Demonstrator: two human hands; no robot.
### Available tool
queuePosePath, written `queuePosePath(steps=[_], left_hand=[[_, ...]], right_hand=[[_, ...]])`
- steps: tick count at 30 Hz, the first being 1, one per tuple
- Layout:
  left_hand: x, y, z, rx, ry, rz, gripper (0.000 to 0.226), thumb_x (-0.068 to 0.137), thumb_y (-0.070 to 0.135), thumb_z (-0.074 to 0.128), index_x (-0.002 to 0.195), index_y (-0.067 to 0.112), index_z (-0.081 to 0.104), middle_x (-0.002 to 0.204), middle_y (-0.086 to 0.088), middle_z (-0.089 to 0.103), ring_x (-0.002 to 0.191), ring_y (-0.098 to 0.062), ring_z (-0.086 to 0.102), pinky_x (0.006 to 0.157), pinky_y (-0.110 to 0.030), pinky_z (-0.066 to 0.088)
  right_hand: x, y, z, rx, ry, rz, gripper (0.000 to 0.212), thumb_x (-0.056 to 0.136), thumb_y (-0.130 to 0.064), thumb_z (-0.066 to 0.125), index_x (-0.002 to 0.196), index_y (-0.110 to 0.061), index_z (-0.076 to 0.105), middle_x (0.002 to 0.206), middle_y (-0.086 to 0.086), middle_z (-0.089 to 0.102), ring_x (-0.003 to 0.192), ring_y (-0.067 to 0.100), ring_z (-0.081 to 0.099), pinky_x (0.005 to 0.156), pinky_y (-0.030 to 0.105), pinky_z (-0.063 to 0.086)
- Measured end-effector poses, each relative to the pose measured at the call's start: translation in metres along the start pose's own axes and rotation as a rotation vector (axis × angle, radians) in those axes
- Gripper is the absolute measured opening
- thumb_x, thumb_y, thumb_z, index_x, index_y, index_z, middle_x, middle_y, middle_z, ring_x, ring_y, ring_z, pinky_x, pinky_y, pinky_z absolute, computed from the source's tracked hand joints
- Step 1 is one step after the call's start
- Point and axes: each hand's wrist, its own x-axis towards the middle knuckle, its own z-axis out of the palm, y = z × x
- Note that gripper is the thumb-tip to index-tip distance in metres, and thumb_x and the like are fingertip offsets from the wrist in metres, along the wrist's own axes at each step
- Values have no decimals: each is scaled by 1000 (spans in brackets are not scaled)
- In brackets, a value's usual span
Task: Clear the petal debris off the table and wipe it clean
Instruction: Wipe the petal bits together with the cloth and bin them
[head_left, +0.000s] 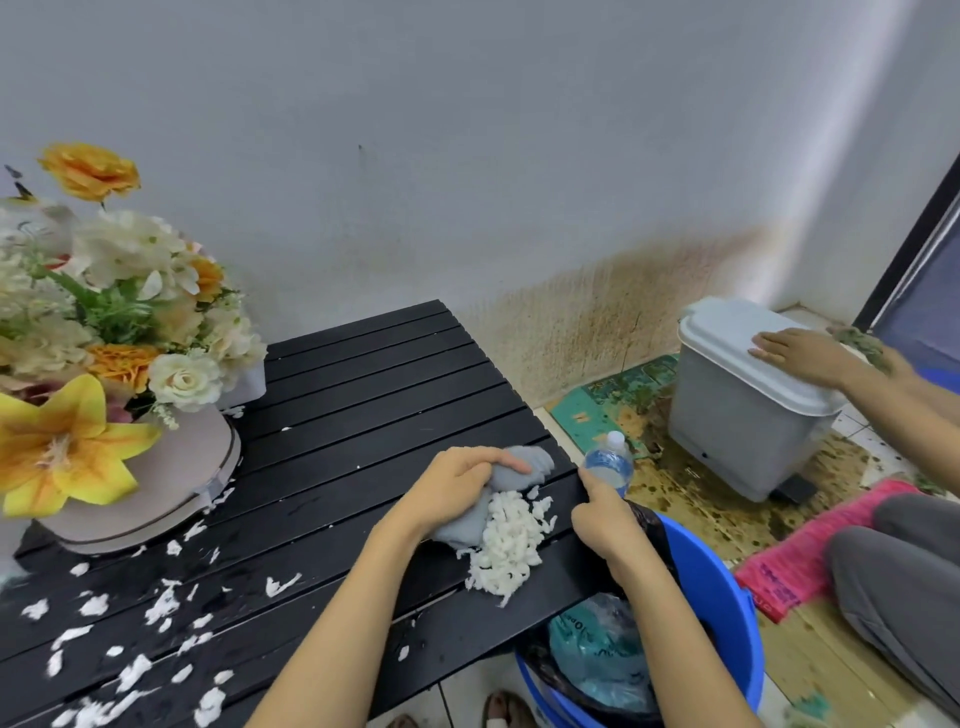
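A bouquet (104, 291) of white, orange and yellow flowers stands in a pale round box (156, 488) at the left. On the floor to the right, a grey pedal bin (737, 431) with a pale lid stands against the stained wall (597, 312). A water bottle (610, 462) stands near it. A pink bag (810, 561) lies on the floor beside grey trousers (898, 566).

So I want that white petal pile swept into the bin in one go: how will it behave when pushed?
The petal pile is loose shreds, so it will probably scatter. Bits may catch in the table slat gaps. Looks light.
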Motion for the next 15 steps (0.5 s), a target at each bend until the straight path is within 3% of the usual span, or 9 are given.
queuePosePath(steps=[2, 3, 6, 9, 15], left_hand=[[-22, 0, -8, -72, 235, -65, 54, 85, 8, 34, 88, 48, 70, 102, 1, 71, 68, -9, 54, 62, -24, 39], [-36, -3, -10, -104, 366, -113, 54, 84, 9, 35, 89, 49, 69, 103, 9, 69, 77, -6, 57, 65, -22, 40], [-75, -18, 4, -122, 621, -265, 50, 86, 8, 38, 102, 44, 68, 115, 9, 63, 99, -13, 53, 83, -28, 40], [-92, -19, 34, 69, 597, -212, 46, 89, 4, 38, 121, 30, 59, 129, 4, 56, 113, -18, 46, 94, -34, 38], [-69, 6, 66, 186, 518, -239, 47, 93, 10, 30, 133, 30, 46, 143, 6, 42, 129, -21, 33, 108, -39, 30]], right_hand=[[-2, 0, -6, 79, -34, 5, 59, 89, 6, 25, 142, -17, 35, 119, -3, 55, 102, 20, 54, 96, 42, 47], [-2, 0, -10, 95, -48, 5, 58, 89, 6, 24, 140, -16, 39, 116, -2, 56, 97, 20, 55, 94, 42, 48], [-5, 1, -23, 98, -49, -1, 60, 90, 7, 23, 145, -16, 34, 148, 3, 37, 118, 24, 46, 94, 34, 43], [-10, 8, -39, 103, 18, -14, 62, 89, 10, 26, 145, -16, 35, 155, 3, 25, 139, 26, 29, 97, 30, 33], [-20, 31, -68, 117, 111, 3, 68, 82, 15, 26, 143, -12, 39, 152, 5, 34, 134, 23, 37, 102, 36, 37]])
